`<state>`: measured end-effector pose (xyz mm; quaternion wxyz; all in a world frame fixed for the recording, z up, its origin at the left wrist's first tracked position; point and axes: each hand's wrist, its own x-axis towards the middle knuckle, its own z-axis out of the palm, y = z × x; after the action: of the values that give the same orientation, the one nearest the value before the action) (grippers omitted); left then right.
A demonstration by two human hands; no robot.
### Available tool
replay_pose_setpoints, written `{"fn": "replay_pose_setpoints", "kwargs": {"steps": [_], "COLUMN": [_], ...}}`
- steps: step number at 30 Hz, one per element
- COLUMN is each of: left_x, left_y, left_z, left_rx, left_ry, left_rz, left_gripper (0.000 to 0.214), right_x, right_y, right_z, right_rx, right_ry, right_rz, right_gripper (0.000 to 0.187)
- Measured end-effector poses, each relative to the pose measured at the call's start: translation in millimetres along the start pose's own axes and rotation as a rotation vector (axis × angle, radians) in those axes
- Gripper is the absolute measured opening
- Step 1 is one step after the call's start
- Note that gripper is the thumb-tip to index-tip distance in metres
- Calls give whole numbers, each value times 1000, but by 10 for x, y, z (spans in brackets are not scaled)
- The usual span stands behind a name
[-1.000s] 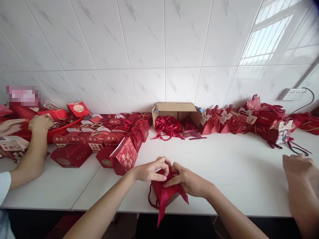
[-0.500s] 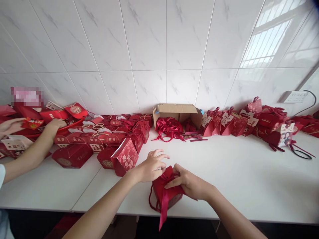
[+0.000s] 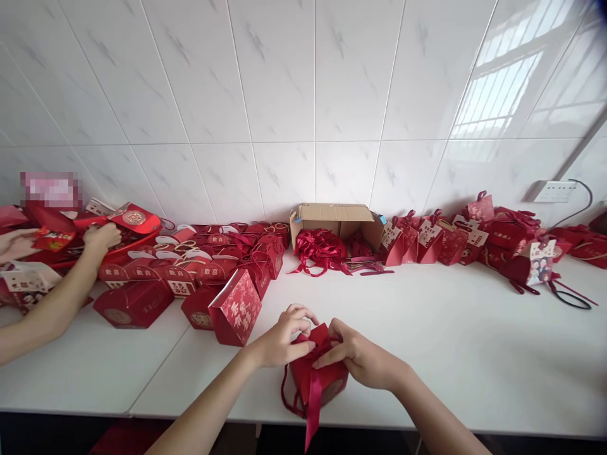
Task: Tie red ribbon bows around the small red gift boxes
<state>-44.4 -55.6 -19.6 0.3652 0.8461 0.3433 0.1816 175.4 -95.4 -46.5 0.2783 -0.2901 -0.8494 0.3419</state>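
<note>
A small red gift box (image 3: pixel 334 385) stands on the white table near its front edge, below both my hands. A satin ribbon (image 3: pixel 313 398) is looped at the top of the box, one tail hanging down its front past the table edge. My left hand (image 3: pixel 289 338) bends its fingers over the box's upper left, the thumb and a finger pinching at the ribbon. On the other side my right hand (image 3: pixel 363 355) grips the ribbon between thumb and fingers, its index finger pointing across the knot. A dark red cord (image 3: pixel 286 395) loops out at the box's left.
Rows of red gift boxes (image 3: pixel 137 303) fill the left side. A cardboard box (image 3: pixel 332 212) with red ribbons (image 3: pixel 320 249) stands at the wall. Finished-looking bags and boxes (image 3: pixel 431 240) line the back right. A co-worker's arm (image 3: pixel 71 303) reaches into a red basin (image 3: pixel 118 254).
My left hand has come down, its thumb closing in on the ribbon. My right hand keeps its hold. The co-worker's hand has shifted slightly over the basin.
</note>
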Motion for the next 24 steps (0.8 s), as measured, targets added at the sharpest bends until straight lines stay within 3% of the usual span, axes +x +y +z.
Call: {"fn": "replay_pose_setpoints", "kwargs": {"steps": [4, 10, 16, 24], "left_x": [-46, -127, -171, -159], "left_y": [9, -19, 92, 128], "left_z": [73, 131, 255, 359], "left_rx": [-35, -80, -200, -318], "left_ry": [92, 191, 297, 327], "left_rz": [23, -5, -88, -129], "left_gripper": [15, 20, 16, 13], "right_x": [-9, 10, 56, 71], "right_y": [-9, -23, -6, 52], "right_z": [-10, -11, 0, 25], "right_rx": [-14, 75, -4, 23], "right_ry": [36, 207, 290, 355], "right_rz": [-20, 44, 145, 313], "right_gripper": [46, 16, 18, 10]}}
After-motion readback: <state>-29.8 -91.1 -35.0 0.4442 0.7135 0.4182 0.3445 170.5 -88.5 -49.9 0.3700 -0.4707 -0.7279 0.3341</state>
